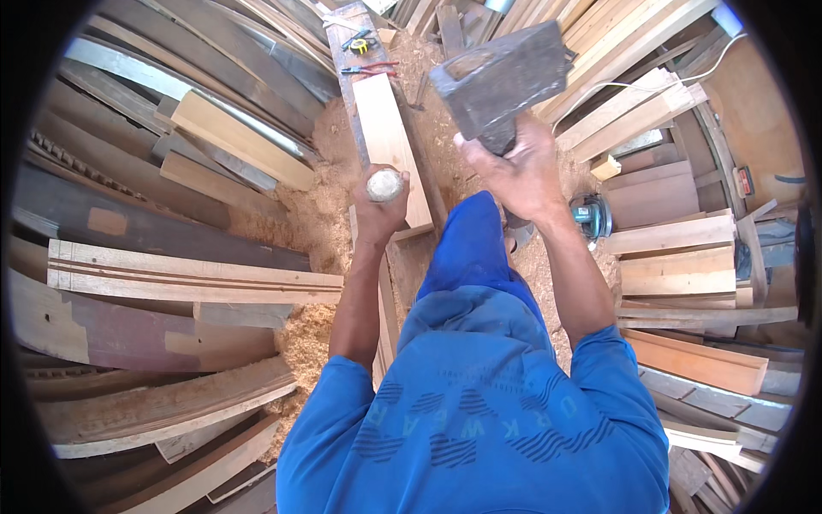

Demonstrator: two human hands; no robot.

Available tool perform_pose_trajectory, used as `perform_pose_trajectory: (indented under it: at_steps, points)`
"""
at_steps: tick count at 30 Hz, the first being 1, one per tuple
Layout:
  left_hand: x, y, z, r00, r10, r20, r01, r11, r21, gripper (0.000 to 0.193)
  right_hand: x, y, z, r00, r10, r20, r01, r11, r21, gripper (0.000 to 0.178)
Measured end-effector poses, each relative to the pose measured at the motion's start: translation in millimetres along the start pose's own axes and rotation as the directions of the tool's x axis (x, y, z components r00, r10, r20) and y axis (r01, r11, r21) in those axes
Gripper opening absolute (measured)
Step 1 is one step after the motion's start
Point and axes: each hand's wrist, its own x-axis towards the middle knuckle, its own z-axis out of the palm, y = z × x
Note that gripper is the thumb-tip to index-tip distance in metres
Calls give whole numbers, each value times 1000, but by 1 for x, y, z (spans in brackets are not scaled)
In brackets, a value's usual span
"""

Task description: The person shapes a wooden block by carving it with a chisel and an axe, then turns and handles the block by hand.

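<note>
My left hand (381, 206) is closed around an upright chisel (384, 184). Only the round, pale butt of its handle shows; the blade is hidden below my fist. Under and beside that hand a pale board (381, 120) lies lengthwise on a narrow, worn wooden bench (349, 94). My right hand (524, 171) grips the short handle of a dark, blocky mallet (505, 81). The mallet's head is raised, up and to the right of the chisel, touching neither it nor the board.
Red-handled pliers (370, 68) and a small yellow-and-black item (361, 44) lie at the bench's far end. A teal power tool (591, 218) sits on the right. Sawdust (321, 206) covers the floor. Stacked planks (197, 274) line the left, more boards (676, 270) the right. A white cable (634, 84) crosses the far-right boards.
</note>
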Motion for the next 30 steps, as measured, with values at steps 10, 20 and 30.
perform_pose_trajectory:
  at_steps: [10, 20, 30]
  points:
    - [-14, -18, -8, 1000, -11, 13, 10, 997, 74, 14, -8, -14, 5, 989, -116, -96, 119, 993, 26, 14]
    - [-16, -19, -4, 957, 282, -69, -273, 955, 115, 20, 5, 51, 51, 916, -132, 379, 335, 771, -541, 22]
    - [-13, -26, 0, 998, 63, 22, -63, 998, 21, 17, 21, 52, 62, 911, 84, 404, 217, 736, -641, 34]
